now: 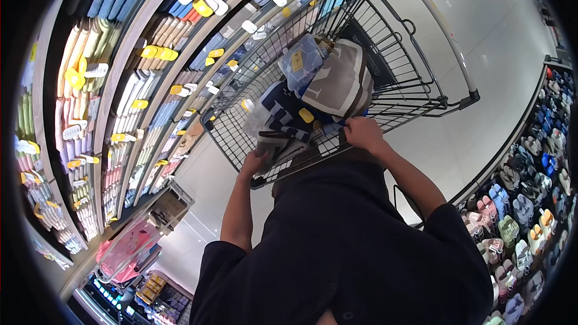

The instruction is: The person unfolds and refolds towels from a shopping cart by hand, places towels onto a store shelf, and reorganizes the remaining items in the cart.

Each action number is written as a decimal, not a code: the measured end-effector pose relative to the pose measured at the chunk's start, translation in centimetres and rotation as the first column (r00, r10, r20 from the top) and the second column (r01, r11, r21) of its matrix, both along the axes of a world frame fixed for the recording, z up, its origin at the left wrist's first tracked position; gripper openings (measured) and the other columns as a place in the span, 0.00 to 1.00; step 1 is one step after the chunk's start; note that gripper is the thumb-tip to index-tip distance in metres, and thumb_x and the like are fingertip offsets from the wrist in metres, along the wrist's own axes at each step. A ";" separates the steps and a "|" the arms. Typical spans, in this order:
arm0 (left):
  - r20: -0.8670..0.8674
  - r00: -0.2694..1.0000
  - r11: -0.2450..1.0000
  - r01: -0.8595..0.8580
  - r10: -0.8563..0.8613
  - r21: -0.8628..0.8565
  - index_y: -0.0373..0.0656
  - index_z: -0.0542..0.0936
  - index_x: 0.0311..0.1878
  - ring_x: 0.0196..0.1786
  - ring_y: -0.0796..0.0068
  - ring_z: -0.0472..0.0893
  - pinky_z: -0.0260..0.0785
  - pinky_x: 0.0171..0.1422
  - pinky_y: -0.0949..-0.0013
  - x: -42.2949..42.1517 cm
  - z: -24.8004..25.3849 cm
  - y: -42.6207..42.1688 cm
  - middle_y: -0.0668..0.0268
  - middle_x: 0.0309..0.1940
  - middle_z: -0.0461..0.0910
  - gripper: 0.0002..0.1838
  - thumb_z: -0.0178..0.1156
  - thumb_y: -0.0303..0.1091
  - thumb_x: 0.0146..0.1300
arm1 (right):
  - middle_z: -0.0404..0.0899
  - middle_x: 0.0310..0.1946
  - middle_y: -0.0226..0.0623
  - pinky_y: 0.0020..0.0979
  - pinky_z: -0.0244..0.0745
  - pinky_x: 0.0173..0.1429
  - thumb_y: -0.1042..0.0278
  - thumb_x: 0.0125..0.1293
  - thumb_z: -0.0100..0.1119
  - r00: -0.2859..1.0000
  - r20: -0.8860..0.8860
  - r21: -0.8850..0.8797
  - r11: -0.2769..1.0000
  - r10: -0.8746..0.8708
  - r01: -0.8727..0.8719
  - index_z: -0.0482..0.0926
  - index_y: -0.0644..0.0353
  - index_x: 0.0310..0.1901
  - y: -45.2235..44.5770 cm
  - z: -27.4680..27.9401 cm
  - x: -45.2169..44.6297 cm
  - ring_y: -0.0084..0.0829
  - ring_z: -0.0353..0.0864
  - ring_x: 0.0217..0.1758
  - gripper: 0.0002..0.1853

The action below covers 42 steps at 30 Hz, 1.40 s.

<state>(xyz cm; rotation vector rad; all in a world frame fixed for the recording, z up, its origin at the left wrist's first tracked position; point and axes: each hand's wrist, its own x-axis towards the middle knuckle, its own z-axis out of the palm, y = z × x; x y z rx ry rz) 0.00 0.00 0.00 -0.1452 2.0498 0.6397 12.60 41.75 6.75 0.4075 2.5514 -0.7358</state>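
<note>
A black wire shopping cart stands sideways in front of me. Inside lie a grey-brown folded textile with a pale border, a light blue patterned pack and dark blue striped cloth. Clear plastic wrapping shows at the cart's left end. My left hand is closed at the edge of a grey folded cloth inside the cart; its fingertips are partly hidden. At the near side rim my right hand is closed, beside a bit of blue; what it grips is hidden.
Tall shelves of folded, tagged textiles run along the left. Racks of slippers line the right. A pink bag stands by a metal-framed stand at lower left. Shiny pale floor tiles extend beyond the cart.
</note>
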 end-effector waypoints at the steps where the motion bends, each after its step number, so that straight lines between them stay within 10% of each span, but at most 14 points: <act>1: -0.008 1.000 0.999 0.018 -0.017 0.030 0.37 0.82 0.57 0.53 0.58 0.86 0.74 0.61 0.59 -0.4 0.2 -1.3 0.51 0.48 0.87 0.24 0.68 0.40 0.60 | 0.87 0.40 0.42 0.46 0.81 0.51 0.55 0.66 0.59 1.000 -0.009 -0.015 1.000 0.011 -0.011 0.86 0.56 0.45 -0.8 -0.1 -0.4 0.45 0.86 0.46 0.15; 7: -0.168 0.984 0.988 -0.030 0.056 0.153 0.34 0.76 0.63 0.56 0.52 0.84 0.73 0.63 0.58 -0.6 0.2 -1.1 0.47 0.51 0.85 0.26 0.63 0.33 0.61 | 0.86 0.38 0.44 0.48 0.81 0.49 0.56 0.68 0.56 0.999 -0.009 -0.035 0.998 0.045 -0.045 0.85 0.57 0.43 1.3 -0.2 0.3 0.47 0.86 0.44 0.15; 9: -0.485 0.869 0.991 0.128 -0.100 0.026 0.35 0.74 0.65 0.53 0.45 0.84 0.75 0.58 0.52 -0.8 -2.4 -3.9 0.44 0.47 0.85 0.26 0.61 0.38 0.66 | 0.85 0.38 0.46 0.50 0.81 0.48 0.55 0.69 0.55 0.998 -0.032 -0.055 0.997 0.052 -0.054 0.83 0.58 0.41 1.2 0.0 0.2 0.49 0.86 0.43 0.15; 15: -0.522 0.800 0.899 0.049 -0.296 -0.435 0.40 0.75 0.59 0.41 0.37 0.84 0.76 0.45 0.42 -3.7 6.6 0.8 0.44 0.35 0.85 0.24 0.56 0.51 0.72 | 0.86 0.41 0.42 0.47 0.80 0.50 0.55 0.69 0.57 0.999 0.005 -0.071 0.996 0.050 -0.050 0.85 0.56 0.45 1.7 0.4 -0.1 0.47 0.86 0.45 0.15; 25: -0.536 0.837 0.987 0.025 -0.108 -0.160 0.47 0.82 0.56 0.41 0.45 0.85 0.77 0.48 0.49 -6.6 7.7 2.4 0.49 0.34 0.86 0.26 0.65 0.56 0.65 | 0.85 0.33 0.46 0.48 0.79 0.46 0.61 0.67 0.55 0.987 -0.161 -0.094 0.996 -0.021 0.006 0.85 0.57 0.38 1.5 0.8 -0.1 0.51 0.85 0.40 0.11; 31: -0.907 0.306 0.929 0.316 -0.290 -0.190 0.43 0.78 0.61 0.58 0.48 0.79 0.72 0.63 0.52 -5.7 0.7 5.9 0.52 0.54 0.81 0.25 0.59 0.24 0.57 | 0.85 0.33 0.46 0.49 0.79 0.45 0.62 0.66 0.55 0.982 -0.175 -0.068 0.996 -0.071 0.060 0.85 0.58 0.37 1.2 1.0 -0.2 0.52 0.84 0.39 0.11; 36: -0.413 0.862 0.796 0.460 -0.293 0.393 0.39 0.85 0.50 0.49 0.43 0.83 0.75 0.58 0.51 0.3 -0.9 16.4 0.52 0.46 0.86 0.15 0.59 0.30 0.60 | 0.85 0.29 0.44 0.46 0.78 0.39 0.64 0.67 0.59 0.959 -0.266 -0.007 0.995 -0.095 0.096 0.85 0.57 0.38 1.0 0.4 -0.3 0.50 0.85 0.36 0.09; 38: -0.083 0.833 0.799 0.549 -0.547 0.243 0.38 0.84 0.53 0.50 0.42 0.84 0.76 0.59 0.48 1.4 -2.9 20.1 0.47 0.48 0.85 0.19 0.59 0.37 0.62 | 0.84 0.29 0.45 0.47 0.77 0.39 0.64 0.66 0.58 0.944 -0.303 -0.009 0.991 -0.133 0.137 0.84 0.57 0.37 0.6 1.0 -0.4 0.51 0.84 0.35 0.08; 42: -0.124 0.904 0.882 0.426 -0.408 0.203 0.31 0.83 0.51 0.56 0.45 0.83 0.75 0.62 0.49 5.5 -11.4 22.3 0.39 0.49 0.83 0.24 0.61 0.43 0.60 | 0.82 0.26 0.44 0.48 0.77 0.35 0.65 0.66 0.59 0.917 -0.357 0.012 0.980 -0.179 0.196 0.83 0.56 0.34 0.2 1.3 -0.6 0.51 0.83 0.31 0.07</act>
